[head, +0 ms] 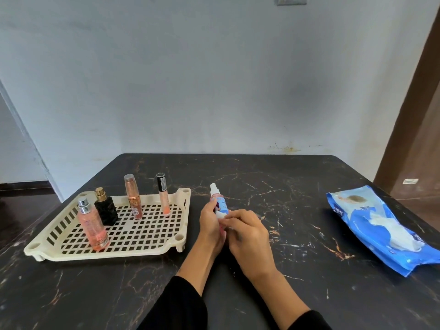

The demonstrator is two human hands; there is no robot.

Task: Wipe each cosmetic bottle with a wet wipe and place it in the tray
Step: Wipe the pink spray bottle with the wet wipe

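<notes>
On a dark marble table [297, 210], the left hand [210, 222] grips a spray bottle [220, 203] while the right hand [247, 231] pinches a wipe [223, 214] against it, wiping apparently under way, the tray [147, 252] at nine o'clock likely next.

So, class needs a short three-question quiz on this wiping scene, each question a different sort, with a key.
1. How many bottles stand in the tray?
2. True or false: the pack of wipes lies left of the tray.
3. Which hand presses the white wipe against the spray bottle? A) left B) right

Key:
1. Four: pink bottle, black bottle, rose-gold tube, orange tube.
2. False; it lies far to the right.
3. B; the right hand wipes while the left hand has the grip on the bottle.
</notes>
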